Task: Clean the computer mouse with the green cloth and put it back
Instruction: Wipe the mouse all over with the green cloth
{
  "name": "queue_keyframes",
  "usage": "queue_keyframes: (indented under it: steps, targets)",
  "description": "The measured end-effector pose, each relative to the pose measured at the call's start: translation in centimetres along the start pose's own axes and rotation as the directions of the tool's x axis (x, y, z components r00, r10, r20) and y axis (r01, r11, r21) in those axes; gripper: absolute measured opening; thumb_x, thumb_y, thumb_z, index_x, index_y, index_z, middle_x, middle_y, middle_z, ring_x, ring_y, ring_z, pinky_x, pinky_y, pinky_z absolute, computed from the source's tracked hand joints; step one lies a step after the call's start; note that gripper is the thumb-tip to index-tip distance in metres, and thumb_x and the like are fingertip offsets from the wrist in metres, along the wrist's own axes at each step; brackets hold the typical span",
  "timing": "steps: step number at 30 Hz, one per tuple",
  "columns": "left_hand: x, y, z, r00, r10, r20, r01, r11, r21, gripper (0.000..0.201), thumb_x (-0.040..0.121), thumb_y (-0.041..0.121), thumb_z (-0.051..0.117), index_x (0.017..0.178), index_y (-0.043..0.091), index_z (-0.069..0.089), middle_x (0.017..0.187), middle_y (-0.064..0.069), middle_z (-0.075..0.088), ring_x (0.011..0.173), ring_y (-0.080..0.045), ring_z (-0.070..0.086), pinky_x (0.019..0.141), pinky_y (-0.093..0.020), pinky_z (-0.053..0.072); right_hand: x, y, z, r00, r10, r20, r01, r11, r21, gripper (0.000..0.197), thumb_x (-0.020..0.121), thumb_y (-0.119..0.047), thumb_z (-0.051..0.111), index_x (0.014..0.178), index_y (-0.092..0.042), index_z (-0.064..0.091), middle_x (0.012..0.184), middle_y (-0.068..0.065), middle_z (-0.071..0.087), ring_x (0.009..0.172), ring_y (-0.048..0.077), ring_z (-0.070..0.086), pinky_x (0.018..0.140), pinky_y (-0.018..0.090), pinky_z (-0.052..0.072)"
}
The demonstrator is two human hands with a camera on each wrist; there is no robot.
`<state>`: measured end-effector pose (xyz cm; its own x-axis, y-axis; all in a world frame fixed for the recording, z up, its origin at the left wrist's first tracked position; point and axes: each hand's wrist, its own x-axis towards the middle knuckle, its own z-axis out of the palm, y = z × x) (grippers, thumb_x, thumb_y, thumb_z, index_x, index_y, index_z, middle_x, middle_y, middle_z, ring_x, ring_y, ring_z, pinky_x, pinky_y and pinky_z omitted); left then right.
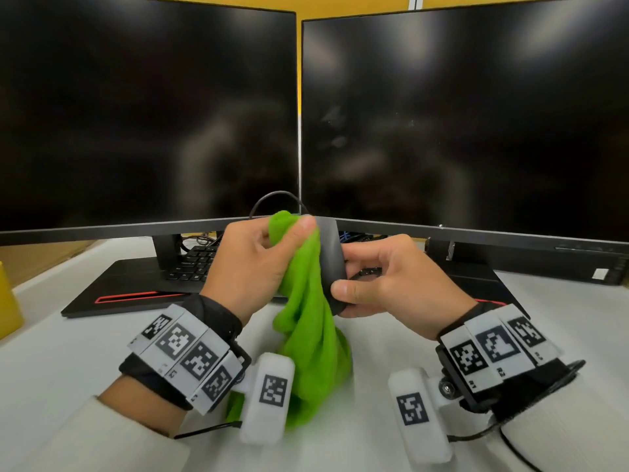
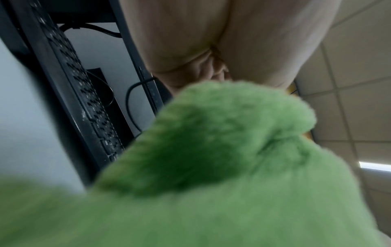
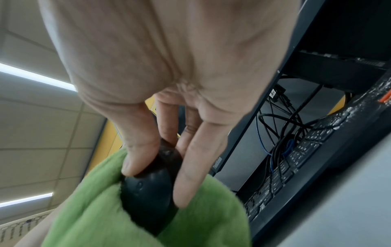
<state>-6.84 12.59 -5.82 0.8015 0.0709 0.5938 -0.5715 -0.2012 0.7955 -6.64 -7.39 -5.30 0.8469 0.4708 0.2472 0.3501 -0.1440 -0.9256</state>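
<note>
I hold the mouse [image 1: 332, 264] above the table's [image 1: 68, 362] near edge, right hand [image 1: 384, 281] pinching its smooth, light sides; my left hand [image 1: 252, 264] grips the soft cloth [image 1: 313, 335] against it.

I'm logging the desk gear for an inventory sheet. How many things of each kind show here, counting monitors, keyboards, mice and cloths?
Monitors: 2, the left monitor and the right monitor
Keyboards: 1, the keyboard
Mice: 1, the black mouse
Cloths: 1, the green cloth
Total: 5
</note>
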Motion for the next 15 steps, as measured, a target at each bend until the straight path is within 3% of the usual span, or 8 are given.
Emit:
queue_keyframes:
  steps: [2, 6, 9, 11, 13, 15]
  targets:
    - [0.26, -0.23, -0.34, 1.000, 0.006, -0.024, -0.005, 0.999, 0.040, 0.046, 0.093, 0.045, 0.063, 0.063, 0.010, 0.059, 0.054, 0.002, 0.053, 0.051, -0.011, 0.046, 0.052, -0.026, 0.042, 0.08, 0.02, 0.04, 1.000, -0.006, 0.010, 0.006, 1.000, 0.005, 0.034, 0.090, 0.008, 0.070, 0.119, -0.010, 0.076, 0.089, 0.028, 0.065, 0.087, 0.026, 0.074, 0.083, 0.047, 0.065]
    - [0.37, -0.39, -0.40, 0.997, -0.026, 0.071, 0.027, 0.999, -0.020, 0.031, 0.106, 0.024, 0.052, 0.086, 0.011, 0.072, 0.061, 0.008, 0.070, 0.054, -0.002, 0.062, 0.057, -0.016, 0.050, -0.01, 0.00, -0.50, 1.000, -0.011, -0.011, 0.012, 0.999, 0.031, 0.038, 0.091, 0.009, 0.068, 0.121, -0.013, 0.076, 0.104, 0.032, 0.071, 0.101, 0.039, 0.076, 0.084, 0.048, 0.064]
    - [0.34, -0.42, -0.58, 0.994, -0.039, 0.101, 0.041, 0.999, -0.021, 0.031, 0.109, 0.019, 0.047, 0.093, 0.009, 0.071, 0.063, 0.009, 0.071, 0.055, -0.001, 0.063, 0.057, -0.016, 0.051, -0.07, 0.09, -0.75, 1.000, -0.013, -0.006, 0.013, 0.999, 0.051, 0.040, 0.090, 0.009, 0.068, 0.122, -0.014, 0.076, 0.110, 0.035, 0.068, 0.105, 0.042, 0.073, 0.084, 0.048, 0.064]
    - [0.42, -0.40, -0.80, 0.994, -0.061, 0.087, 0.066, 0.996, -0.063, 0.034, 0.110, 0.024, 0.049, 0.094, 0.005, 0.072, 0.074, 0.000, 0.074, 0.068, -0.014, 0.069, 0.069, -0.036, 0.061, 0.02, 0.14, -0.63, 1.000, -0.016, 0.004, 0.015, 0.997, 0.070, 0.040, 0.091, 0.009, 0.068, 0.123, -0.014, 0.076, 0.107, 0.033, 0.070, 0.102, 0.038, 0.076, 0.084, 0.047, 0.064]
    - [0.46, -0.37, -0.74, 0.993, -0.092, 0.069, 0.099, 0.988, -0.117, 0.042, 0.106, 0.035, 0.055, 0.096, -0.003, 0.071, 0.085, -0.020, 0.069, 0.080, -0.028, 0.066, 0.086, -0.060, 0.058, 0.13, 0.24, -0.59, 1.000, -0.017, 0.009, 0.016, 0.996, 0.092, 0.040, 0.091, 0.010, 0.067, 0.122, -0.013, 0.076, 0.096, 0.023, 0.073, 0.096, 0.031, 0.076, 0.084, 0.047, 0.064]
    - [0.41, -0.25, -0.39, 0.990, -0.137, 0.043, 0.142, 0.977, -0.160, 0.041, 0.106, 0.037, 0.056, 0.091, 0.003, 0.073, 0.087, -0.023, 0.066, 0.082, -0.031, 0.063, 0.094, -0.066, 0.053, 0.23, 0.32, -0.56, 1.000, -0.018, 0.003, 0.018, 0.994, 0.106, 0.039, 0.091, 0.010, 0.067, 0.122, -0.013, 0.076, 0.092, 0.014, 0.072, 0.096, 0.031, 0.076, 0.086, 0.049, 0.064]
